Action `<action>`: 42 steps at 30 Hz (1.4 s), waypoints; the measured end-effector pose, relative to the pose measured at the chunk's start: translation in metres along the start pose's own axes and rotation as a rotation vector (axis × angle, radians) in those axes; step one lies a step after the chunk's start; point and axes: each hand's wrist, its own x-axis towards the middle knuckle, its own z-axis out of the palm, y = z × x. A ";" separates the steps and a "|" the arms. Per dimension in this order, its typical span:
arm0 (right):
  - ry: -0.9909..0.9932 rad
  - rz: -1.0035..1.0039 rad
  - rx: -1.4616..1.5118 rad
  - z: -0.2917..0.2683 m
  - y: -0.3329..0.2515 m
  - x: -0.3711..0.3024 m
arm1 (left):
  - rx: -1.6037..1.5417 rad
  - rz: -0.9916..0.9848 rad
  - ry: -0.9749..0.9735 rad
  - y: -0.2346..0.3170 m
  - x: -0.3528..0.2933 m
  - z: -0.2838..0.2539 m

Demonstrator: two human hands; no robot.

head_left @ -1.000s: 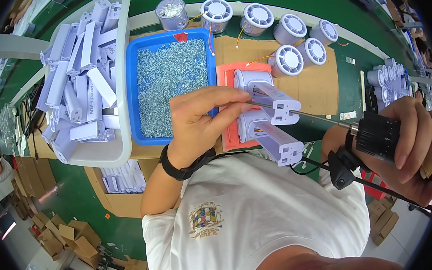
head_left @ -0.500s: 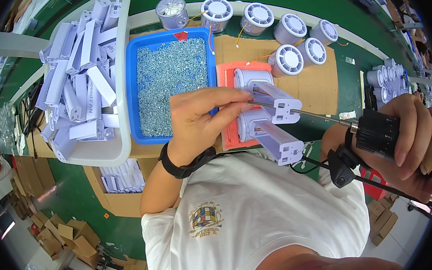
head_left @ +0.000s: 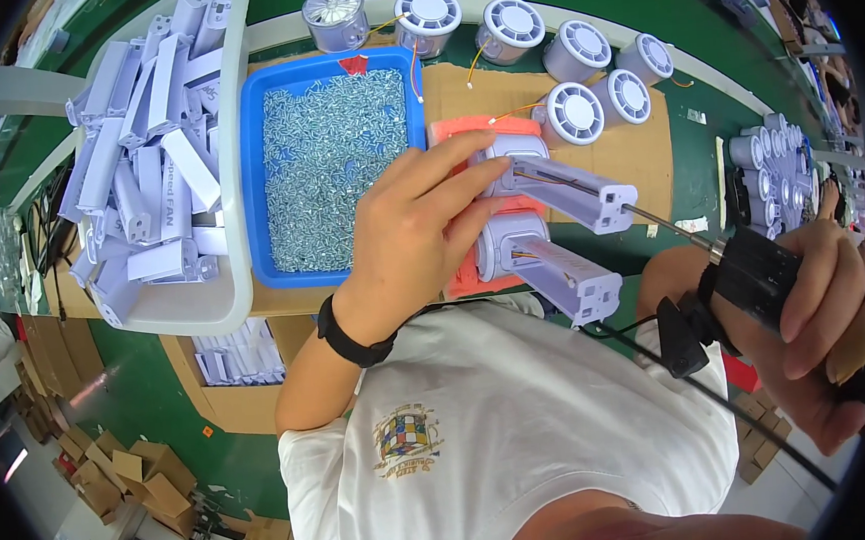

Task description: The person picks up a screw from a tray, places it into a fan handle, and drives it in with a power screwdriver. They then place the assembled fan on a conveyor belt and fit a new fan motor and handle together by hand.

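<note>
Two pale plastic fan housings with hollow handles stand side by side on an orange-red padded fixture (head_left: 461, 290). My left hand (head_left: 415, 236) holds the far housing (head_left: 588, 199) at its round base, its fingers spread along the near side. My right hand (head_left: 820, 293) grips a black electric screwdriver (head_left: 757, 272). Its long thin shaft (head_left: 672, 225) passes through the end of that housing's handle towards the base; the tip is hard to make out near my fingers. Beside it, the near housing (head_left: 569, 281) is untouched, thin wires showing inside.
A blue tray (head_left: 255, 182) of small screws lies left of the fixture. Further left, a white bin (head_left: 241, 233) holds many pale plastic handles. Several round fan units (head_left: 575, 115) with wires stand on cardboard at the back. An open carton (head_left: 237, 409) sits below the bench edge.
My left fingers have left their pinch at the screwdriver shaft and spread onto the far housing's base. The screwdriver stays inside the handle, and my view has shifted slightly.
</note>
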 end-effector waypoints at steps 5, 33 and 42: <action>-0.057 0.046 -0.086 0.012 0.008 0.000 | -0.015 0.015 0.025 0.002 -0.001 0.004; -0.185 0.098 -0.152 0.012 0.031 0.003 | -0.017 -0.002 0.031 0.002 -0.001 0.003; -0.072 0.078 -0.016 0.014 0.013 0.006 | 0.000 -0.102 0.120 0.003 -0.007 -0.001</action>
